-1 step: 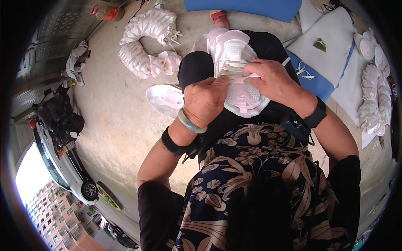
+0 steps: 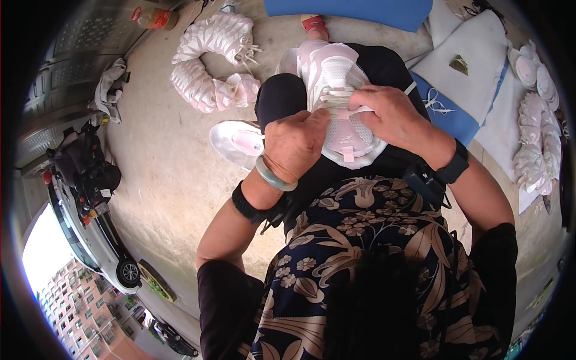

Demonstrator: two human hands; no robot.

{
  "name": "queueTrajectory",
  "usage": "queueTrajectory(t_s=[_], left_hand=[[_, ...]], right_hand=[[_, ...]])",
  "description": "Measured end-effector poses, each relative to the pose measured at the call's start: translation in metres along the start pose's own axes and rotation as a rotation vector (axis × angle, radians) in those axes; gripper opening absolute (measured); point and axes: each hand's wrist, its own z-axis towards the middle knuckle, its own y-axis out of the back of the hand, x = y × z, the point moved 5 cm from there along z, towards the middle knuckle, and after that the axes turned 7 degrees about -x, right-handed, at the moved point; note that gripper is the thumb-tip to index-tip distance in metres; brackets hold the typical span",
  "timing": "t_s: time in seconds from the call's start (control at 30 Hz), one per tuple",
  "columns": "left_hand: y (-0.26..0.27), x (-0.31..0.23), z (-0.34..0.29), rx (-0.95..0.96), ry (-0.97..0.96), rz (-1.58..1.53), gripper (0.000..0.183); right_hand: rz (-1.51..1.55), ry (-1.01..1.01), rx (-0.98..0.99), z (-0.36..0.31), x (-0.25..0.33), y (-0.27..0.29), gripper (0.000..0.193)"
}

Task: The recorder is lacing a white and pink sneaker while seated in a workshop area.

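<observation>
1. Shoe uppers (image 2: 207, 63), pink and white, curve in a row on the floor (image 2: 162, 180).
2. Left hand (image 2: 293, 144) curls against a pale shoe (image 2: 348, 137); whether it pinches anything, I cannot tell.
3. That shoe lies between the black-clad knees (image 2: 279, 96).
4. Right hand (image 2: 393, 117) pinches a white lace (image 2: 363, 108).

A pale car (image 2: 98, 251) and a multi-storey building (image 2: 90, 309) stand outside.

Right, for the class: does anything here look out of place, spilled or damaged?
A small dark scrap lies on the white sheet, odd as a dark spot on a pale surface; I cannot tell what it is. The shoe between the left hand and right hand shows no clear damage, and I see no spill.
</observation>
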Motion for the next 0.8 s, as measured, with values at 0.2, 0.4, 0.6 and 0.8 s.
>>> queueTrajectory(t_s=[0.2, 0.4, 0.6, 0.8], left_hand=[[-0.005, -0.006, 0.003, -0.027, -0.117, 0.112, 0.012], [-0.013, -0.014, 0.006, -0.059, -0.169, 0.224, 0.008], [-0.008, -0.016, 0.008, -0.052, -0.158, 0.172, 0.007], [-0.015, -0.009, 0.010, -0.027, -0.124, 0.230, 0.005]], right_hand=[[-0.017, 0.039, 0.062, 0.003, -0.006, -0.002, 0.016], [0.056, -0.044, 0.071, 0.008, -0.011, 0.003, 0.019], [-0.008, -0.020, 0.042, 0.011, -0.011, 0.000, 0.019], [-0.145, -0.041, -0.076, 0.009, -0.011, -0.007, 0.018]])
